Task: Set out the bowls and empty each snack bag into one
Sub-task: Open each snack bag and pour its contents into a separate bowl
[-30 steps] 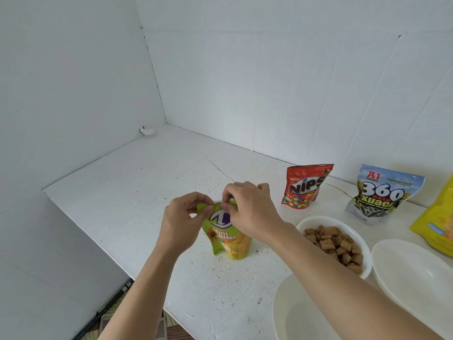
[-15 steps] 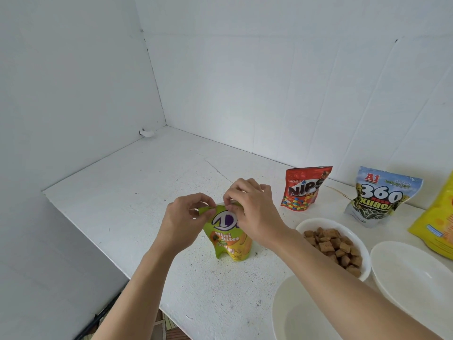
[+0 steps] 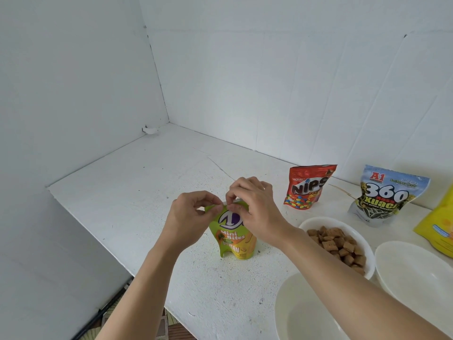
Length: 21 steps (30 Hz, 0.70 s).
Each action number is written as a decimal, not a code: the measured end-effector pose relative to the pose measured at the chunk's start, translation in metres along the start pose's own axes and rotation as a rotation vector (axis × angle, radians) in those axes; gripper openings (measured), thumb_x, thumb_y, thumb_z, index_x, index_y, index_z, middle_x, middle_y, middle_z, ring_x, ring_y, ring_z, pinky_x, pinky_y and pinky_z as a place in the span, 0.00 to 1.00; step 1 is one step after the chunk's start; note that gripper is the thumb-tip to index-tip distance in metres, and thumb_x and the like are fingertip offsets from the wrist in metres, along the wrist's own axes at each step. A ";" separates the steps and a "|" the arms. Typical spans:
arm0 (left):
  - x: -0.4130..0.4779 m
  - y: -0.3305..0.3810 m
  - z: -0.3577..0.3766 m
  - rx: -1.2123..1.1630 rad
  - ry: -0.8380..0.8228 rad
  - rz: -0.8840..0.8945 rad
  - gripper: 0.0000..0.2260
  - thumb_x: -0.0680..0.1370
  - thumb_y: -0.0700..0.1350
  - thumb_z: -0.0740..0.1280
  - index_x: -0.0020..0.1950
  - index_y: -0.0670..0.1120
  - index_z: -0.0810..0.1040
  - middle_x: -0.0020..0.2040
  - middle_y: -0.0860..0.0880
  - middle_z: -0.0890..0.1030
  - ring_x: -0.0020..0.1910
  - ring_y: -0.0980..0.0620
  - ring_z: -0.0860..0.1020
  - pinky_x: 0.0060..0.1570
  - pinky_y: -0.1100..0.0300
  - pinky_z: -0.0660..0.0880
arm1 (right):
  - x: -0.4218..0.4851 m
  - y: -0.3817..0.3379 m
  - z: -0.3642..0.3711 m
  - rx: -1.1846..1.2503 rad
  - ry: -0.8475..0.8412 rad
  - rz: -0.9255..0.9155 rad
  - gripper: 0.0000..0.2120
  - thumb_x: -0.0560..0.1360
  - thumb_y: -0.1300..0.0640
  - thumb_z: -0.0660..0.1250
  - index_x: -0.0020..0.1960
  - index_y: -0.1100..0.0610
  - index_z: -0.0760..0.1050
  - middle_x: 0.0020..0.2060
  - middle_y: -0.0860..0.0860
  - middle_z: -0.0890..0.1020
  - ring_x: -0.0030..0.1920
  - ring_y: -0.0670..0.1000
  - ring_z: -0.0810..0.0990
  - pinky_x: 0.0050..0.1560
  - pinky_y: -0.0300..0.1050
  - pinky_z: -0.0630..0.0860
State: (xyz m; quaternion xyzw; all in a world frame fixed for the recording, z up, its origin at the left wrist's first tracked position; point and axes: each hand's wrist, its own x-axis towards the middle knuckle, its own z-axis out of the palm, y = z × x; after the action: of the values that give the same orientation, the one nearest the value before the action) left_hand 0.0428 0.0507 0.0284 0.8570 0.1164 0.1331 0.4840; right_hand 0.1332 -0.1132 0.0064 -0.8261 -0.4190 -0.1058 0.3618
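A green and yellow Mini Bites bag [image 3: 232,239] stands upright on the white table [image 3: 127,192]. My left hand [image 3: 191,217] pinches its top left corner and my right hand [image 3: 255,207] pinches the top edge beside it, fingertips nearly touching. To the right, a white bowl [image 3: 362,239] holds several brown square snacks. An empty white bowl [image 3: 304,312] lies near the front edge under my right forearm, and another empty bowl [image 3: 414,271] lies at the right. A red Nips bag [image 3: 306,187] and a blue 360 Kuaci bag [image 3: 384,195] stand at the back.
A yellow bag [image 3: 441,227] is cut off by the right border. White walls close the table at the back and left. The table's front edge runs diagonally at lower left, with floor below it.
Both hands stay on the top of the Mini Bites bag; the fingertips have drawn slightly closer along its top edge. The bag stands in the same place.
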 end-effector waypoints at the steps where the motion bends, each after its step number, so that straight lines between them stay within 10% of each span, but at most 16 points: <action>1: 0.001 0.000 -0.001 0.002 -0.017 -0.011 0.04 0.77 0.43 0.75 0.43 0.51 0.85 0.41 0.53 0.87 0.37 0.54 0.85 0.36 0.65 0.78 | 0.000 0.001 0.000 0.006 -0.010 -0.005 0.06 0.77 0.57 0.71 0.45 0.49 0.75 0.47 0.39 0.74 0.54 0.43 0.70 0.65 0.54 0.61; 8: 0.003 -0.005 -0.004 0.006 -0.086 -0.021 0.03 0.77 0.43 0.76 0.44 0.49 0.87 0.40 0.55 0.87 0.43 0.58 0.85 0.46 0.62 0.80 | -0.004 0.004 0.001 0.012 -0.061 -0.066 0.06 0.77 0.59 0.71 0.46 0.50 0.75 0.48 0.39 0.74 0.55 0.42 0.69 0.63 0.50 0.61; 21: -0.005 -0.003 0.002 -0.016 0.006 0.063 0.03 0.78 0.39 0.74 0.45 0.46 0.85 0.40 0.50 0.85 0.23 0.58 0.70 0.26 0.70 0.65 | 0.003 -0.003 -0.005 -0.065 -0.027 -0.014 0.04 0.76 0.53 0.73 0.46 0.51 0.79 0.45 0.39 0.76 0.53 0.45 0.72 0.63 0.53 0.65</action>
State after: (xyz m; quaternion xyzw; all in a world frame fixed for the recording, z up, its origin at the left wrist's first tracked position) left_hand 0.0390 0.0489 0.0241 0.8559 0.0899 0.1516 0.4861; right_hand 0.1334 -0.1136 0.0125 -0.8357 -0.4261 -0.1106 0.3284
